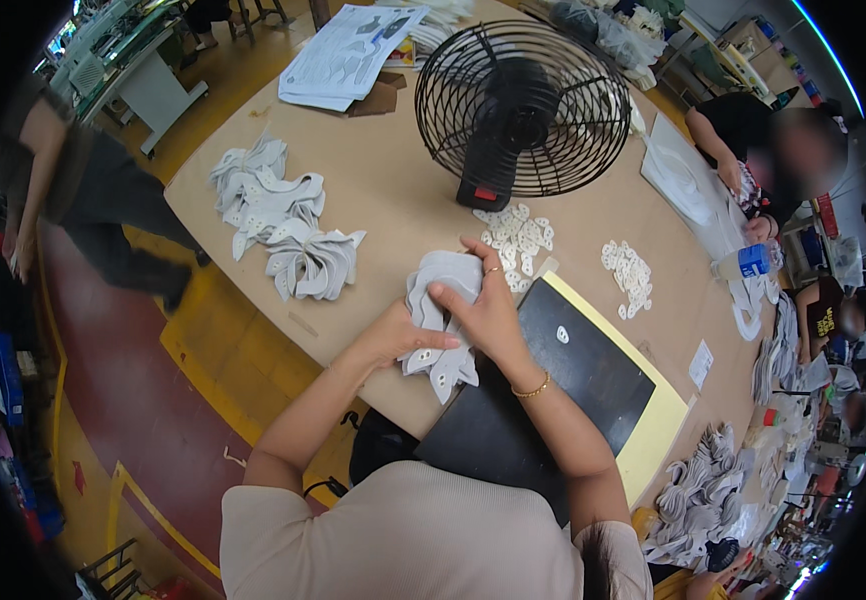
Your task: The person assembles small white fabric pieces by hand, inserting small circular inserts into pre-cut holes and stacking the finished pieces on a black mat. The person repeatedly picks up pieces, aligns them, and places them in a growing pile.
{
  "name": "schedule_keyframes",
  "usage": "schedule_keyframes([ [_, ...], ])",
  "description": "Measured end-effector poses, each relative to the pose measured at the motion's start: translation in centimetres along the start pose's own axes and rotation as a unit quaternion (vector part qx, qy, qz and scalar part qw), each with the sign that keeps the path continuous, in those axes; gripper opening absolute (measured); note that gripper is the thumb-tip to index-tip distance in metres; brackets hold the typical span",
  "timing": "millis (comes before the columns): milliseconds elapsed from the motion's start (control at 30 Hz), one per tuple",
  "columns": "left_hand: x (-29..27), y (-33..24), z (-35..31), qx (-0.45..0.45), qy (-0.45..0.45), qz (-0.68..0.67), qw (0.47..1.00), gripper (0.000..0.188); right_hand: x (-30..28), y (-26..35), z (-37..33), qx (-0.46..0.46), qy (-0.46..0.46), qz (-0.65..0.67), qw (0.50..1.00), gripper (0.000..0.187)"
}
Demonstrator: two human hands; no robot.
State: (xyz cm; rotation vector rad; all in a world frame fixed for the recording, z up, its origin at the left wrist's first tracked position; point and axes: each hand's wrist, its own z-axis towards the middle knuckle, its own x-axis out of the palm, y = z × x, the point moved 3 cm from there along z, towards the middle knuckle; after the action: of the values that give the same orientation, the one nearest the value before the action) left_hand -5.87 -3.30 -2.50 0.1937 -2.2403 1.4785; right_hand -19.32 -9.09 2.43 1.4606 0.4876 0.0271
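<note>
Grey cut pieces (447, 269) hover by the near edge of the table (373, 170); left hand (393, 335) and right hand (491, 318) curl partly closed around them, thumbs on top, seemingly keeping layers together.

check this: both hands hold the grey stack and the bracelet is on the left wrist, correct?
No, the head view shows the bracelet on the right wrist, not the left. The left hand and right hand do both hold the grey stack.
</note>
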Motion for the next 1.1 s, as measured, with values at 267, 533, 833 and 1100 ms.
schedule_keyframes([
  [267,1.9,-0.9,-0.2,0.026,0.014,-0.040,0.999,0.086,-0.2,2.6,-0.2,-0.063,-0.081,-0.040,0.994,0.079],
  [533,2.3,-1.5,-0.6,-0.007,0.010,-0.026,1.000,0.071,-2.6,2.0,0.3,-0.082,0.011,0.024,0.996,0.064],
  [833,3.4,-3.1,-1.4,0.000,0.027,-0.062,0.998,0.081,-7.5,-0.4,-2.1,0.081,-0.074,0.201,0.973,0.044],
  [1100,5.2,-2.6,-2.0,-0.013,0.109,-0.160,0.981,0.090,-4.6,1.0,-6.0,0.000,0.056,0.364,0.930,0.102],
])
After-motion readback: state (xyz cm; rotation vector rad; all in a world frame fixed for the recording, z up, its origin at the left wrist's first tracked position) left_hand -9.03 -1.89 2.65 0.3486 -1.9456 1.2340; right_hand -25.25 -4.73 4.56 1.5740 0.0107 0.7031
